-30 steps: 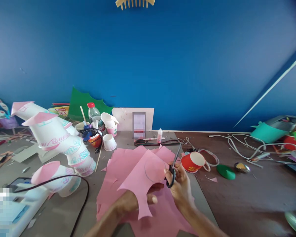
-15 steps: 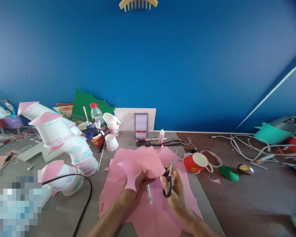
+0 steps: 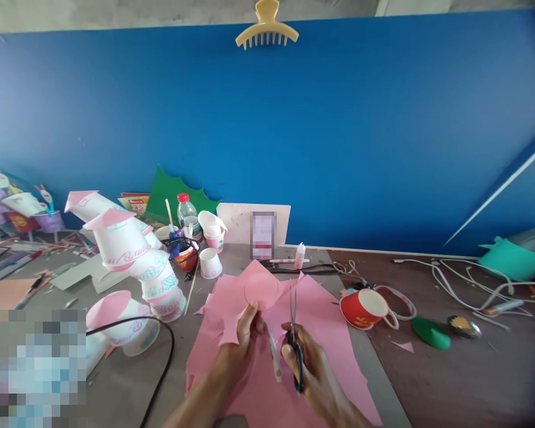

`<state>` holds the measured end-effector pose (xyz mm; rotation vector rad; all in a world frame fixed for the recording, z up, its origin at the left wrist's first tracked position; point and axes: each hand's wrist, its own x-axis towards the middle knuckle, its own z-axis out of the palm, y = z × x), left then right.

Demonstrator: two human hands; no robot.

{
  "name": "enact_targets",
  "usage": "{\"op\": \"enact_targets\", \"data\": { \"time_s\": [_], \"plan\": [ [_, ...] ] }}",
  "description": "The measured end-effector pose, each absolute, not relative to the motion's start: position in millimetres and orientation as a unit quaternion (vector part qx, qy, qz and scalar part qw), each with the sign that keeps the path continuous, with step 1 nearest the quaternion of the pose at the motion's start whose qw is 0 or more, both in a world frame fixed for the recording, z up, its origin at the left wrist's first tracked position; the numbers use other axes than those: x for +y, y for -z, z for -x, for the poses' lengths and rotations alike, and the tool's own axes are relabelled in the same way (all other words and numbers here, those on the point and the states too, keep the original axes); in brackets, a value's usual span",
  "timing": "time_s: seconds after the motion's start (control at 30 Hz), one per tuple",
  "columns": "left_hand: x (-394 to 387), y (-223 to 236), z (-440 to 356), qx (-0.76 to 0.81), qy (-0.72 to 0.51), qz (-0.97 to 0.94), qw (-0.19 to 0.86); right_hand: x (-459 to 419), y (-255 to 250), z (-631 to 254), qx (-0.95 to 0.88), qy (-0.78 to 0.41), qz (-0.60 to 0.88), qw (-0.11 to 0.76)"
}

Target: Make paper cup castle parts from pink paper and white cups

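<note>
My left hand (image 3: 245, 337) pinches a pink paper piece (image 3: 249, 297) with a drawn circle, lifted above a stack of pink paper sheets (image 3: 321, 351) on the table. A white pen (image 3: 274, 355) lies on the sheets between my hands. My right hand (image 3: 305, 368) grips black-handled scissors (image 3: 294, 333), blades pointing up and nearly together, just right of the held paper and apart from it.
White-and-pink paper cup towers (image 3: 129, 255) stand at left, with a black cable (image 3: 160, 356) looping near them. A red paper cup (image 3: 365, 308) lies on its side at right, beside a green cone (image 3: 430, 333) and white cables (image 3: 463, 279). A bottle (image 3: 188, 214) and small cups (image 3: 210, 261) stand at the back.
The scissors have come away from the pink paper and now point upward. My left hand has raised the paper piece, and the view has tilted up.
</note>
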<state>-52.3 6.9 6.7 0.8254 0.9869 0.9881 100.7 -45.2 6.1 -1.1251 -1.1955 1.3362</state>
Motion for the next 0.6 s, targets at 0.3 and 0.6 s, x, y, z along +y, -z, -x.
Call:
{"op": "enact_targets", "data": {
  "time_s": [0.3,0.6],
  "plan": [
    [3.2,-7.7,26.9,0.483,-0.477,-0.394,0.62,-43.1,2.8,-89.0,-0.492,-0.507,0.486,0.515],
    [2.1,4.7,22.4,0.433,-0.439,-0.426,0.662,-40.0,-1.6,-90.2,-0.52,-0.485,0.451,0.539]
  ]
}}
